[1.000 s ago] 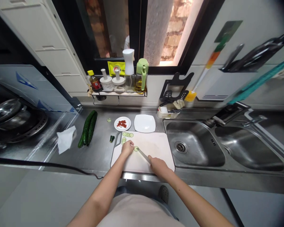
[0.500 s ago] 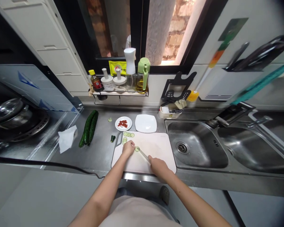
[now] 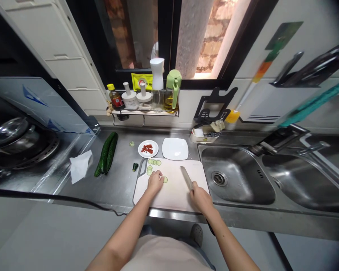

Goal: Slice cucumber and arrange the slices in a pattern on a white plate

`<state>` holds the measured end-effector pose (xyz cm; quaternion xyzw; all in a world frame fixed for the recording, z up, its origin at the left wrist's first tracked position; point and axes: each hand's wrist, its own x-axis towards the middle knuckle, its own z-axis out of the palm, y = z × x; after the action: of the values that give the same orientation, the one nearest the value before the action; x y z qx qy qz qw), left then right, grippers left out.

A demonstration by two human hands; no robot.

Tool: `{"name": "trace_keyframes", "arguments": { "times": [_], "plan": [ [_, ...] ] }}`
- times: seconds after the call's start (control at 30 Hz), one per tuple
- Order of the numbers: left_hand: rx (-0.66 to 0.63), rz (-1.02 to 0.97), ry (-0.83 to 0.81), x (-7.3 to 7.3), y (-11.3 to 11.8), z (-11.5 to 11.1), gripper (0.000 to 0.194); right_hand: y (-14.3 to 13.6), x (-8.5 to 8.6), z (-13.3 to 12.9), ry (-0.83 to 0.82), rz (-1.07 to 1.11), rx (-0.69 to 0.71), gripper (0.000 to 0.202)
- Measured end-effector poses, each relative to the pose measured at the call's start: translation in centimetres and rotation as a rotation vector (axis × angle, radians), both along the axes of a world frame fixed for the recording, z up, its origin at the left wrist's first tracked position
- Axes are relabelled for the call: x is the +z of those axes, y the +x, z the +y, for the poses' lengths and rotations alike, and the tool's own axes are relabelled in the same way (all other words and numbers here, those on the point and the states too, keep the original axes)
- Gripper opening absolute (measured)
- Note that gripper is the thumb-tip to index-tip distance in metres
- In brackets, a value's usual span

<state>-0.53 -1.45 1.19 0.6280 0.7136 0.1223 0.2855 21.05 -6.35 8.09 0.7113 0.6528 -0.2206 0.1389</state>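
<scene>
My left hand (image 3: 156, 181) rests on the white cutting board (image 3: 177, 195), its fingers curled and pressed together at the left edge of a round cucumber slice (image 3: 165, 180). Anything under the palm is hidden. My right hand (image 3: 200, 195) grips a knife (image 3: 187, 177) by its handle. The blade points up and left over the right half of the board, apart from the slice. More thin cucumber slices (image 3: 154, 162) lie in a row and a small stack at the board's upper left corner.
Behind the board stand a plate of red chopped pieces (image 3: 147, 149) and a white square plate (image 3: 175, 148). Left of it lie a dark cucumber end (image 3: 135, 166), two whole cucumbers (image 3: 107, 153) and a white tissue (image 3: 80, 165). A double sink (image 3: 237, 173) adjoins the right side.
The knife has left the cucumber slice and swung right, its blade now steeper. My left hand stays beside the slice, shifted slightly. The view has moved a little.
</scene>
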Motion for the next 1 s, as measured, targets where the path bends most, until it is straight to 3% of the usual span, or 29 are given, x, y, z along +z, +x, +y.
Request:
{"name": "trace_keyframes", "arguments": {
  "times": [0.13, 0.5, 0.77, 1.0],
  "plan": [
    [-0.026, 0.027, 0.023, 0.2, 0.4, -0.5, 0.020, -0.1, -0.4, 0.2, 0.002, -0.012, -0.020, 0.030],
    [0.008, -0.010, 0.046, 0.9, 0.8, -0.8, 0.006, -0.3, -1.0, 0.7, -0.029, 0.002, -0.012, 0.030],
    [0.100, -0.285, 0.055, 1.2, 1.1, -1.8, 0.007, -0.4, -1.1, 0.7, -0.016, 0.006, -0.016, 0.034],
    [0.201, -0.242, 0.035, 1.1, -0.1, -2.2, 0.004, -0.2, -1.2, 0.9, -0.021, 0.004, -0.011, 0.035]
  ]
}}
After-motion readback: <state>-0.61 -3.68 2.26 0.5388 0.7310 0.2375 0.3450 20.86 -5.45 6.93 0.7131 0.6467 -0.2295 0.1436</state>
